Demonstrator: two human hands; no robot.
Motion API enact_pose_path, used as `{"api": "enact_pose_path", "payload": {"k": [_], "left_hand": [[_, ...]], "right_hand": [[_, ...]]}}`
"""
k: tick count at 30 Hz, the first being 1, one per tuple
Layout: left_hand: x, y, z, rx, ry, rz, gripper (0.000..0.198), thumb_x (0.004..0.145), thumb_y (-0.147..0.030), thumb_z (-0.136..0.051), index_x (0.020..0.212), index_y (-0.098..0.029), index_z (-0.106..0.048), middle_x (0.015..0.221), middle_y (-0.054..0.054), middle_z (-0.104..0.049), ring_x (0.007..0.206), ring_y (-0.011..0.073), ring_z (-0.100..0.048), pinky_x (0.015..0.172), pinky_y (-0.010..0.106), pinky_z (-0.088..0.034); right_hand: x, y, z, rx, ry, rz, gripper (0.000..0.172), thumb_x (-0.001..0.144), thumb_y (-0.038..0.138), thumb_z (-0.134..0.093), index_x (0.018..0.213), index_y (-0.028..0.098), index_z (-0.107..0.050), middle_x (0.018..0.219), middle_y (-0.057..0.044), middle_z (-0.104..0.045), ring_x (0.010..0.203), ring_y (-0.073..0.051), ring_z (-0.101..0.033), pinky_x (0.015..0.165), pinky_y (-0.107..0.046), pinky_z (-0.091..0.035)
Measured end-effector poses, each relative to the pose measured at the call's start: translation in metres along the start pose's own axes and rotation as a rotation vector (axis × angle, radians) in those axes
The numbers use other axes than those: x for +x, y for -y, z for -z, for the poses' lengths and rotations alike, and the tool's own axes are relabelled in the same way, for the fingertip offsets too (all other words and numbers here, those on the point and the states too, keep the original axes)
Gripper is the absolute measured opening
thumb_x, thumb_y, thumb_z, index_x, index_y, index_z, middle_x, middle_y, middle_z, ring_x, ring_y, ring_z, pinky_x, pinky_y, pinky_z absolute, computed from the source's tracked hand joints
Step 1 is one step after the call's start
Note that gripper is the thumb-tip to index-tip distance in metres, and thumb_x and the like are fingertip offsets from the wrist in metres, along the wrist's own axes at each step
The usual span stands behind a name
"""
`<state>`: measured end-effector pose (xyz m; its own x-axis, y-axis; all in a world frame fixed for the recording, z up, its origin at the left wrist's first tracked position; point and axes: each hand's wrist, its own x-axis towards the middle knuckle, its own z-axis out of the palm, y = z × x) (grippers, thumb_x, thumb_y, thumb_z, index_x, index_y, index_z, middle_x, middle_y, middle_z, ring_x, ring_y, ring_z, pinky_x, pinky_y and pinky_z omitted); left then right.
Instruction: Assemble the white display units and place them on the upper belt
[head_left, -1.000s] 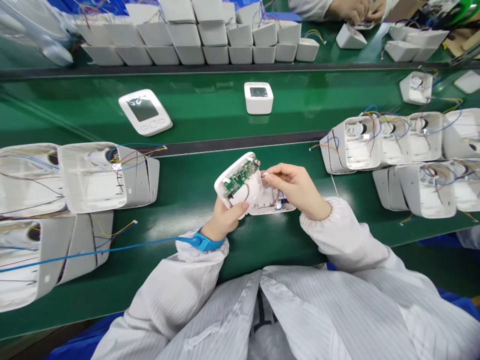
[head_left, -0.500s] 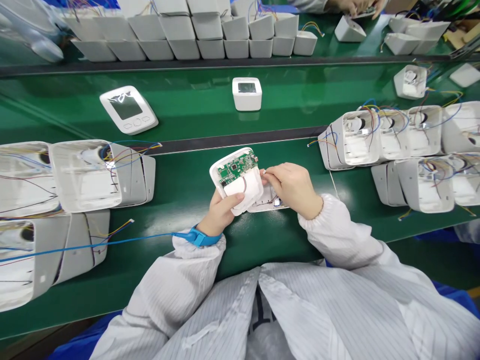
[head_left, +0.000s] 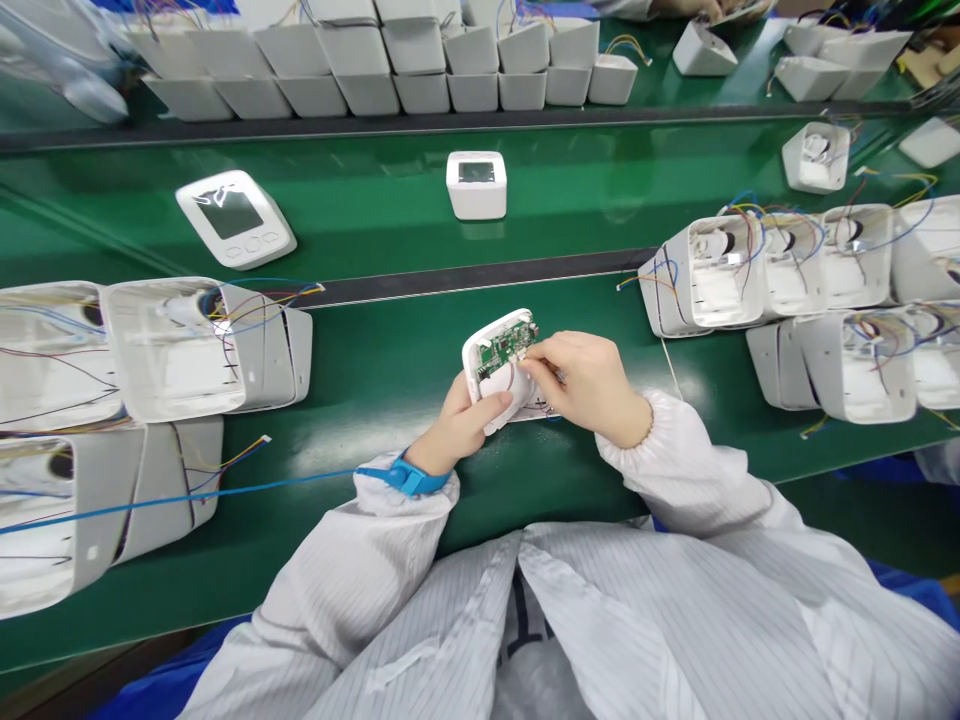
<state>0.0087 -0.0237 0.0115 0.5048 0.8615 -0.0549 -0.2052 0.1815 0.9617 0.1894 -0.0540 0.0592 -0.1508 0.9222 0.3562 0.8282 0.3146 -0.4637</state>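
Note:
My left hand [head_left: 476, 412] grips a white plastic housing [head_left: 491, 400] by its lower left edge, thumb over the front. A green circuit board [head_left: 506, 345] sits in the housing's upper part. My right hand [head_left: 581, 380] is closed in a pinch at the board's right side. At its fingertips is a small white wire connector, mostly covered by the fingers. Behind and below the held housing, a second white part with wires [head_left: 534, 405] shows in part on the table. A blue wrist strap [head_left: 409, 475] with a cord circles my left wrist.
Open white housings with loose wires stand at left [head_left: 176, 350] and right [head_left: 724, 270]. Two white devices with screens, a larger one [head_left: 236, 220] and a smaller one [head_left: 477, 188], stand beyond the dark strip [head_left: 480, 275]. Stacked housings [head_left: 420, 95] line the back, where another person's hands work.
The held housing has moved right and towards my right hand, tilting more steeply. My right fingertips, beside the housing before, are now at the circuit board. The view has shifted slightly.

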Motion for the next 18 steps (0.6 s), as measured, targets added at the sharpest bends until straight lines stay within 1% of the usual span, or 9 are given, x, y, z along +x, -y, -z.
{"api": "enact_pose_path", "payload": {"k": [4,9,12,14,16,17,18], "left_hand": [[0.0,0.003,0.0,-0.016,-0.009,-0.012,0.051,0.074,-0.039,-0.077,0.12,-0.019,-0.068,0.126,0.007,-0.068,0.123,0.034,-0.059,0.111,0.048,-0.043],[0.0,0.005,-0.001,-0.037,-0.003,-0.004,0.051,0.074,-0.038,-0.077,0.12,-0.019,-0.068,0.126,0.007,-0.069,0.124,0.0343,-0.058,0.111,0.048,-0.044],[0.001,0.004,0.0,-0.046,-0.001,0.001,0.049,0.073,-0.037,-0.077,0.118,-0.019,-0.069,0.125,0.007,-0.069,0.123,0.0341,-0.059,0.111,0.047,-0.044],[0.001,0.003,0.0,-0.073,0.005,0.02,0.049,0.072,-0.036,-0.077,0.117,-0.018,-0.069,0.121,0.007,-0.07,0.119,0.0338,-0.061,0.109,0.047,-0.045],[0.001,0.002,0.001,-0.106,0.012,0.054,0.05,0.07,-0.036,-0.078,0.116,-0.017,-0.07,0.117,0.007,-0.072,0.114,0.0336,-0.064,0.104,0.046,-0.049],[0.001,0.002,0.001,-0.125,0.014,0.075,0.051,0.068,-0.035,-0.078,0.115,-0.017,-0.07,0.115,0.007,-0.072,0.111,0.0335,-0.065,0.101,0.046,-0.051],[0.001,0.002,0.001,-0.144,0.016,0.094,0.052,0.067,-0.034,-0.079,0.115,-0.016,-0.07,0.113,0.007,-0.073,0.108,0.0332,-0.066,0.098,0.045,-0.052]], "right_hand": [[0.0,0.001,0.001,0.051,-0.011,-0.035,0.027,0.097,0.032,-0.053,0.078,0.019,-0.068,0.068,-0.002,-0.065,0.064,-0.014,-0.057,0.065,-0.028,-0.04],[0.001,0.003,0.002,0.088,0.008,-0.066,0.026,0.096,0.032,-0.054,0.077,0.02,-0.067,0.068,-0.001,-0.066,0.064,-0.014,-0.057,0.065,-0.028,-0.042],[0.0,0.002,0.001,0.069,-0.022,-0.05,0.028,0.097,0.034,-0.054,0.076,0.02,-0.066,0.068,-0.001,-0.066,0.065,-0.014,-0.058,0.065,-0.028,-0.042],[0.001,0.0,-0.001,0.052,-0.062,-0.054,0.029,0.096,0.038,-0.056,0.076,0.02,-0.066,0.068,-0.001,-0.066,0.066,-0.015,-0.059,0.066,-0.029,-0.044],[0.002,-0.004,-0.002,0.042,-0.144,-0.068,0.027,0.093,0.046,-0.06,0.086,0.021,-0.068,0.079,-0.004,-0.069,0.073,-0.017,-0.063,0.071,-0.031,-0.048],[0.003,-0.007,-0.003,0.043,-0.186,-0.058,0.03,0.091,0.05,-0.062,0.095,0.021,-0.069,0.088,-0.006,-0.071,0.08,-0.019,-0.065,0.075,-0.032,-0.05],[0.004,-0.011,-0.003,0.045,-0.215,-0.027,0.036,0.089,0.054,-0.063,0.106,0.022,-0.068,0.099,-0.008,-0.072,0.089,-0.021,-0.066,0.08,-0.034,-0.051]]}}
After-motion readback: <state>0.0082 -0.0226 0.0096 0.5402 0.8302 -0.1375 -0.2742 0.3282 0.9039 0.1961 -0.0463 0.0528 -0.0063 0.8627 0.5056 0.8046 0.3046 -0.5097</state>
